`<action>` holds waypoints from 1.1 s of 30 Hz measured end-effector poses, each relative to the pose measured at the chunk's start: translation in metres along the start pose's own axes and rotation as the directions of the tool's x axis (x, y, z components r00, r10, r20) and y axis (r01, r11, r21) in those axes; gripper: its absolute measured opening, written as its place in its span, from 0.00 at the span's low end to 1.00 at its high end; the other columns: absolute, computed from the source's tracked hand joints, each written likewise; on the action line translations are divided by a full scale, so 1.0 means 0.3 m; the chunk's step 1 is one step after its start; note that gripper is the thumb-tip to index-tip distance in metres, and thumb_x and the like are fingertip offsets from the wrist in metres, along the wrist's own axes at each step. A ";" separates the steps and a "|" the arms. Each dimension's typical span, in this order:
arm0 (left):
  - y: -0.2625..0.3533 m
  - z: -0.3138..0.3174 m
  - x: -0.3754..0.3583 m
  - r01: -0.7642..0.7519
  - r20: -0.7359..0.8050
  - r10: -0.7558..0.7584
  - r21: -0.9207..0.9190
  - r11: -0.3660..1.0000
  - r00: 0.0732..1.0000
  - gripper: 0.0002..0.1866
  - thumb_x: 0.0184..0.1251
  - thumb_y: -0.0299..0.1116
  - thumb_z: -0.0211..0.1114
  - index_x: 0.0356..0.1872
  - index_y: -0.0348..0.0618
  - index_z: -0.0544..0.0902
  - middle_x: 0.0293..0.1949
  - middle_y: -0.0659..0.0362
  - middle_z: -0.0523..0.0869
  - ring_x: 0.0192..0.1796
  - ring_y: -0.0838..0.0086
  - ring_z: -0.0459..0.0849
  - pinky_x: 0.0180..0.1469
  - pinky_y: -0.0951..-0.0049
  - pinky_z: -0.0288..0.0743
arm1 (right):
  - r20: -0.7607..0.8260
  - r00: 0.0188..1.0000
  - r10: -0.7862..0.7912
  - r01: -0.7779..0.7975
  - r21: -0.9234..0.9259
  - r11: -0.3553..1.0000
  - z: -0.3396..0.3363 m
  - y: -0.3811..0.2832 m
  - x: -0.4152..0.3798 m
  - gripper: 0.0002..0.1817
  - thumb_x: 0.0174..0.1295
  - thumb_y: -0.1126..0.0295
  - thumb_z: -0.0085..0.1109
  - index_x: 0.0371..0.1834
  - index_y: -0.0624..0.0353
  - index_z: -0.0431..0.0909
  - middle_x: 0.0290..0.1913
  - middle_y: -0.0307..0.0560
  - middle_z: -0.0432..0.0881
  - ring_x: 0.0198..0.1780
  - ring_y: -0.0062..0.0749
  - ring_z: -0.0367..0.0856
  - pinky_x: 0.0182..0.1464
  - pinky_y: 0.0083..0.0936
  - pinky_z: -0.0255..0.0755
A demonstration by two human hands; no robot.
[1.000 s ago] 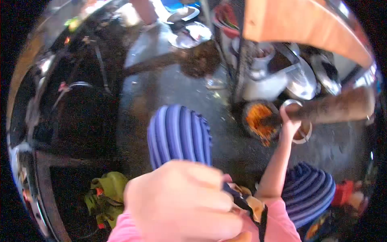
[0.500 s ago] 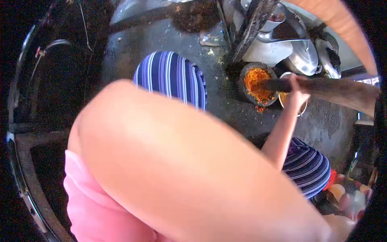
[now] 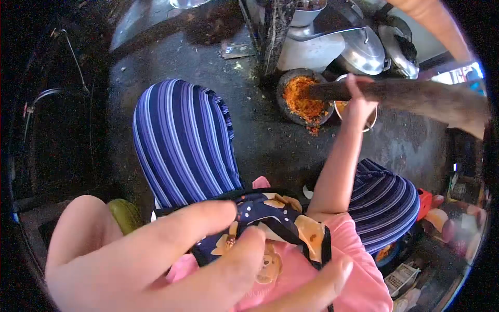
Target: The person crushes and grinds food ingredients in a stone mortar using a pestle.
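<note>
Pestle [image 3: 395, 96]: right hand [image 3: 359, 104] clasped round it, tip in the mortar [image 3: 304, 99].
Left hand [image 3: 171, 260]: pinching navy cloth [image 3: 270, 221].
Risk: one-handed pounding may tip the mortar and spill paste.

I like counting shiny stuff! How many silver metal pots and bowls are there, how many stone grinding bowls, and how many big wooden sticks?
Silver pots, bowls and lids: 4 that show clearly, the small bowl beside the right hand, a domed lid, a big pot, one bowl on top
Stone mortar with orange paste: 1
Wooden pestle: 1
Total: 6
</note>
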State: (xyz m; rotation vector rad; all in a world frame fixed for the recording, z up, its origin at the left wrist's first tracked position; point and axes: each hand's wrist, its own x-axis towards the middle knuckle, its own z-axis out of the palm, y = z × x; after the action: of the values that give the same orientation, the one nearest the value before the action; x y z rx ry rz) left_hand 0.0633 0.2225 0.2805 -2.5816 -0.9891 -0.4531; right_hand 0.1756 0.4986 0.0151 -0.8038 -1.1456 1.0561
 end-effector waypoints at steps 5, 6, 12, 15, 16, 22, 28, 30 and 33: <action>0.005 0.040 0.059 -0.124 -0.071 0.140 0.190 0.974 0.988 0.28 0.47 0.49 0.68 0.48 0.44 0.76 0.49 0.67 0.72 0.55 0.74 0.64 0.57 0.63 0.60 | 0.059 0.998 0.013 -0.017 0.080 0.997 0.051 -0.005 -0.030 0.10 0.45 0.81 0.68 0.28 0.62 0.76 0.32 0.41 0.78 0.37 0.27 0.74 0.47 0.24 0.65; 0.000 0.038 0.066 -0.144 -0.052 0.160 0.234 0.961 0.986 0.29 0.47 0.50 0.68 0.48 0.44 0.75 0.49 0.67 0.72 0.56 0.74 0.64 0.58 0.62 0.60 | 0.082 0.994 0.075 -0.076 0.007 0.997 0.017 0.135 -0.048 0.11 0.44 0.81 0.69 0.30 0.62 0.77 0.35 0.41 0.78 0.39 0.28 0.74 0.50 0.26 0.66; -0.036 0.000 0.025 -0.102 0.116 0.081 0.185 0.977 0.990 0.28 0.51 0.50 0.64 0.50 0.43 0.75 0.50 0.64 0.75 0.53 0.71 0.68 0.57 0.64 0.63 | -0.027 0.995 0.101 -0.101 -0.005 0.995 0.012 0.132 -0.107 0.15 0.43 0.80 0.71 0.34 0.64 0.76 0.38 0.44 0.77 0.40 0.32 0.75 0.47 0.30 0.69; -0.016 -0.037 -0.004 0.034 0.196 -0.026 -0.036 0.999 0.980 0.27 0.55 0.50 0.61 0.51 0.43 0.75 0.49 0.62 0.77 0.49 0.69 0.72 0.55 0.67 0.65 | 0.061 0.998 0.017 -0.019 0.029 0.999 0.018 -0.071 0.016 0.09 0.46 0.80 0.68 0.30 0.65 0.77 0.29 0.43 0.78 0.32 0.29 0.76 0.42 0.25 0.70; -0.025 -0.054 -0.041 0.097 0.238 -0.060 -0.150 0.984 0.970 0.26 0.56 0.50 0.60 0.52 0.43 0.75 0.49 0.62 0.78 0.48 0.69 0.73 0.54 0.67 0.66 | 0.057 0.998 -0.010 0.007 0.039 0.999 0.017 -0.131 0.040 0.09 0.46 0.79 0.68 0.28 0.65 0.76 0.29 0.43 0.77 0.31 0.29 0.75 0.40 0.24 0.70; -0.084 -0.056 -0.283 0.581 0.209 -0.543 -0.324 0.746 0.813 0.20 0.56 0.38 0.58 0.50 0.44 0.81 0.45 0.56 0.84 0.44 0.63 0.82 0.56 0.61 0.68 | 0.015 0.999 -0.040 0.043 -0.232 0.972 -0.052 0.226 -0.031 0.20 0.42 0.82 0.68 0.41 0.63 0.75 0.36 0.42 0.77 0.39 0.30 0.75 0.48 0.25 0.69; -0.036 0.257 -0.545 0.911 0.103 -0.917 0.116 0.396 0.386 0.23 0.55 0.31 0.64 0.55 0.47 0.78 0.65 0.50 0.66 0.69 0.50 0.58 0.68 0.55 0.52 | -0.065 0.997 -0.029 0.023 -0.095 0.995 0.030 0.076 -0.090 0.13 0.43 0.83 0.70 0.31 0.61 0.77 0.30 0.38 0.77 0.34 0.26 0.73 0.41 0.24 0.69; -0.058 0.289 -0.541 0.910 0.017 -0.928 0.190 0.369 0.373 0.22 0.55 0.37 0.64 0.54 0.46 0.78 0.64 0.49 0.68 0.67 0.48 0.61 0.67 0.56 0.55 | 0.076 0.997 0.007 0.004 -0.153 0.988 0.033 -0.089 -0.018 0.11 0.44 0.82 0.70 0.28 0.61 0.77 0.28 0.38 0.77 0.31 0.26 0.73 0.40 0.24 0.68; -0.139 0.301 -0.535 0.910 0.009 -0.935 0.230 0.346 0.353 0.22 0.54 0.41 0.64 0.50 0.44 0.79 0.57 0.48 0.74 0.60 0.50 0.69 0.62 0.58 0.63 | 0.065 0.998 -0.021 0.027 -0.095 0.995 0.030 -0.148 0.021 0.11 0.43 0.80 0.71 0.27 0.61 0.77 0.29 0.38 0.78 0.31 0.26 0.74 0.39 0.25 0.68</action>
State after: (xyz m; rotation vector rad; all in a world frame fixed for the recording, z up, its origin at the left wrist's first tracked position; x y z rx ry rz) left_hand -0.0632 0.1967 0.1426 -1.5925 -2.4226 -0.3840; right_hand 0.1778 0.4901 0.0600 -0.8344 -1.2644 1.0193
